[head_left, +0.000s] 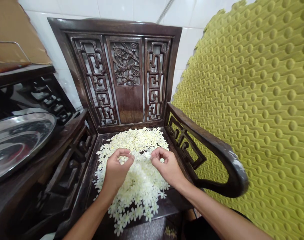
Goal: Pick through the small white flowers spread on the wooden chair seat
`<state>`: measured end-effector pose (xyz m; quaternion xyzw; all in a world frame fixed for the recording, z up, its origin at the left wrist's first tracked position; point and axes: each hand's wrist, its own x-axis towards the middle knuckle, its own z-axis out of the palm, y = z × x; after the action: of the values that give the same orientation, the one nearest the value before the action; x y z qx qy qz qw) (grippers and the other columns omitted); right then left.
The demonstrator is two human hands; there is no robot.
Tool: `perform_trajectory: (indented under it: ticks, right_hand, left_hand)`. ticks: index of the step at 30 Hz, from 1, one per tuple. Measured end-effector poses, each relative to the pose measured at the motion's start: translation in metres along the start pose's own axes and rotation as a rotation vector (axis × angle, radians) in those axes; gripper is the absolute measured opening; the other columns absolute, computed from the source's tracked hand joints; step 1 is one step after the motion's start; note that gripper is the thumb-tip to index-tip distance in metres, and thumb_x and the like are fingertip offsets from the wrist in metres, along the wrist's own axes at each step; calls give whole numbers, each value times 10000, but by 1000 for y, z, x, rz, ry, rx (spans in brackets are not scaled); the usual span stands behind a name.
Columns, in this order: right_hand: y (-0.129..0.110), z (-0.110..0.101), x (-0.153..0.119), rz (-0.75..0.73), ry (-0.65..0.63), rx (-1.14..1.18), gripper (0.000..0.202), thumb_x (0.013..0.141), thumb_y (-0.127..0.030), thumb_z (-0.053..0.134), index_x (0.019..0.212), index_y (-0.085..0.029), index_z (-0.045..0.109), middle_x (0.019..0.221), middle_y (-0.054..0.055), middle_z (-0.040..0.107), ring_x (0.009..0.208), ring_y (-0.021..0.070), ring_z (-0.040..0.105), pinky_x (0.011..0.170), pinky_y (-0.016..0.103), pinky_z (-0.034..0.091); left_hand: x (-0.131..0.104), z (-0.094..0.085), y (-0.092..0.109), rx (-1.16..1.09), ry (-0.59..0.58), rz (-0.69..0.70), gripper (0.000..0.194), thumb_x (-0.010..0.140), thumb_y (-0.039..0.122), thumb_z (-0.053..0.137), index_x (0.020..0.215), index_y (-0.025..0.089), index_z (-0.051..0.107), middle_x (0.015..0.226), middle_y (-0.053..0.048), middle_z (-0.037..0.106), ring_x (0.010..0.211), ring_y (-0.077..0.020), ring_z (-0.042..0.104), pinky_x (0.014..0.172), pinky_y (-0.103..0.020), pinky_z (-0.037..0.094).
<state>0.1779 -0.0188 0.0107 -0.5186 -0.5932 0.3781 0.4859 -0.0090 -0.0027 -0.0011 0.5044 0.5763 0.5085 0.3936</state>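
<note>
Both of my hands are raised over the seat of a dark carved wooden chair (129, 103), close together above a spread of small flowers. My right hand (167, 165) pinches a white flower (146, 155) between thumb and fingers. A short distance to its left, my left hand (118, 168) has thumb and fingertips pressed together; whatever they hold is too small to make out. Loose white flowers (139, 186) lie under and in front of the hands, some at the seat's front edge. Behind them, yellowish flowers (134, 136) cover the back of the seat.
The chair's right armrest (217, 146) curves beside my right forearm. A large yellow studded mat (262, 100) stands along the right side. A round metal tray (24, 140) rests at the left, near the left armrest (64, 136). White tiles (116, 8) line the wall behind.
</note>
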Motion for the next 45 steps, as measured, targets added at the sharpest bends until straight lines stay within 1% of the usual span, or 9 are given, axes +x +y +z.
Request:
perform_trajectory:
  ticks: [2,4,7,12,16,26,32,38,45]
  right_hand:
    - [0,0,0,8,3,-10,51,757,-158,565,713,-179,580,635,-41,491,594,118,425,537,229,339]
    - [0,2,-2,6,-1,-32,55,765,-162,568,716,-179,585,628,-45,481,589,116,423,531,227,330]
    - [0,5,-5,-14,-30,-70,58,793,-164,572,743,-181,597,634,-46,473,594,116,426,520,223,317]
    - [0,9,-9,-122,-91,-152,61,828,-160,584,786,-184,620,688,-28,527,648,128,481,567,233,359]
    - [-1,9,-9,-179,-98,-176,68,844,-147,587,803,-189,623,727,-16,557,688,140,522,624,248,400]
    - [-7,4,-9,-274,-69,-225,67,864,-163,625,894,-206,666,820,14,621,751,165,556,723,291,439]
    - [-5,3,-7,-269,-65,-250,68,882,-196,626,845,-210,681,796,13,658,734,169,570,733,305,443]
    - [-3,2,-5,-269,-87,-255,114,886,-191,618,801,-207,692,735,0,646,696,158,558,723,300,435]
    - [-3,0,-5,-228,-125,-180,128,910,-230,608,831,-197,703,752,9,653,718,157,586,708,285,453]
  left_hand:
    - [-3,1,5,50,-12,27,183,719,311,730,858,198,695,770,25,679,420,-61,314,404,-210,242]
    - [-9,3,10,79,-91,49,153,733,330,722,784,186,723,749,1,699,419,-68,342,397,-217,240]
    - [-16,6,12,65,-178,90,191,725,356,743,812,187,768,700,-15,691,435,-86,384,395,-219,248]
    - [-18,9,6,12,-237,17,236,759,393,726,810,165,764,483,37,531,416,-89,372,404,-209,275]
    - [-17,7,4,-10,-298,-20,304,808,438,680,857,150,763,460,58,472,400,-81,351,405,-204,271]
    - [-18,5,7,43,-316,-2,270,841,417,638,794,170,738,474,61,461,421,-86,341,424,-207,269]
    - [-19,5,12,87,-341,90,280,844,403,621,683,183,686,497,45,481,434,-97,379,433,-216,283]
    - [-21,4,12,109,-376,71,306,879,411,575,690,182,651,487,55,461,425,-90,351,429,-216,268]
    - [-19,4,9,43,-418,55,325,911,413,544,691,184,615,503,43,487,471,-105,396,476,-225,314]
